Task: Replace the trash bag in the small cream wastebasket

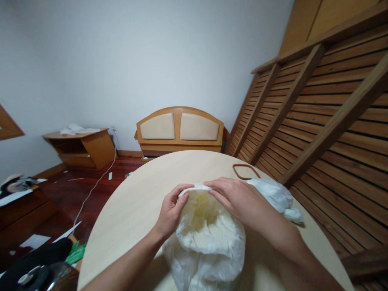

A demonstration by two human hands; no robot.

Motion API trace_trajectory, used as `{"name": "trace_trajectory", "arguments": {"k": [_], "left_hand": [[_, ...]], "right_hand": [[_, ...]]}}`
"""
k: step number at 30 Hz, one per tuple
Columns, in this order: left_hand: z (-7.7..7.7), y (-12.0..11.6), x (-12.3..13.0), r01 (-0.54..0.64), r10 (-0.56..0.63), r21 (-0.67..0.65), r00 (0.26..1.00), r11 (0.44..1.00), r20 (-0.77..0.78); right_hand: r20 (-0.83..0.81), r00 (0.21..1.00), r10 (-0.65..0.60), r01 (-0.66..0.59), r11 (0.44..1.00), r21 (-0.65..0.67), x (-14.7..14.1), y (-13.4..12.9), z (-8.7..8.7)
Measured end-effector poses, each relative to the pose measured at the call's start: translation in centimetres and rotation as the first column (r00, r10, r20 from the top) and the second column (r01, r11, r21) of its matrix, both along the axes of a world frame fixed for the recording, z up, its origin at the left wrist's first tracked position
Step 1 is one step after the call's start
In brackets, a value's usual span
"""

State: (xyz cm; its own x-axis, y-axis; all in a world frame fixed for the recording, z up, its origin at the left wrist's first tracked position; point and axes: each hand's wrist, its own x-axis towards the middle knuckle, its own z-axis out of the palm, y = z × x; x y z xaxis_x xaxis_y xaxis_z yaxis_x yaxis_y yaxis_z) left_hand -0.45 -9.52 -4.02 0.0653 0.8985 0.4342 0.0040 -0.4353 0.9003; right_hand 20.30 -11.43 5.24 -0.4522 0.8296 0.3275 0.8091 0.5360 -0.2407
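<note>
A white plastic bag (212,238) stands on the round table in front of me, its mouth folded outward over a rim. A pale yellowish inside shows through the opening; whether a separate container sits within is hidden by the film. My left hand (171,208) pinches the far left part of the bag's edge between thumb and fingers. At the far right of the same edge, my right hand (226,194) grips the film, its fingertips close to the left hand's. Beyond the right hand lies a brown, rounded-corner ring (246,165), touched by neither hand.
On the pale round table (130,210), a crumpled white plastic bundle (273,194) lies by the right forearm. A slatted wooden frame (330,141) leans close on the right. Left of the table are a cable (93,188), papers (34,241) and a glass-like pot (59,277).
</note>
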Motion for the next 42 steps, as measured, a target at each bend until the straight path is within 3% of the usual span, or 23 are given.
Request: {"name": "trace_trajectory", "arguments": {"k": [9,16,19,23,28,34,36,39,42], "left_hand": [[0.3,-0.3,0.3,-0.018,0.019,-0.042,1.0,0.999,0.008],[0.0,-0.2,0.1,-0.044,0.044,-0.023,0.999,0.999,-0.022],[0.0,-0.1,0.1,-0.04,0.04,-0.024,0.999,0.999,-0.01],[0.0,-0.1,0.1,-0.036,0.036,-0.001,0.999,0.999,-0.032],[0.1,-0.3,0.2,-0.063,0.062,-0.035,0.998,0.997,-0.031],[-0.2,-0.2,0.1,-0.054,0.054,-0.056,0.998,0.997,0.01],[-0.2,-0.2,0.1,-0.052,0.053,-0.049,0.999,0.997,0.01],[-0.2,-0.1,0.1,-0.039,0.039,-0.025,0.999,0.999,0.003],[-0.2,-0.1,0.1,-0.018,0.018,-0.016,1.0,1.0,0.006]], "right_hand": [[0.089,0.995,-0.046,0.051,0.997,-0.053,1.1,-0.5,-0.1],[0.326,0.934,-0.146,0.164,0.986,-0.029,1.3,-1.4,-0.2],[0.214,0.956,-0.2,0.201,0.979,0.015,0.7,-1.1,-0.2],[0.056,0.995,-0.079,0.077,0.996,0.037,0.2,-0.5,0.0],[0.077,0.993,-0.085,0.09,0.994,-0.056,0.6,-0.5,0.2],[0.108,0.981,-0.164,0.162,0.986,0.033,0.3,-0.6,-0.3],[0.049,0.991,-0.123,0.119,0.99,0.069,-0.2,-0.5,-0.2],[-0.032,0.999,0.022,-0.021,0.999,0.035,-1.0,-0.2,-0.1],[-0.076,0.993,0.09,-0.09,0.996,0.012,-1.2,0.2,-0.5]]}}
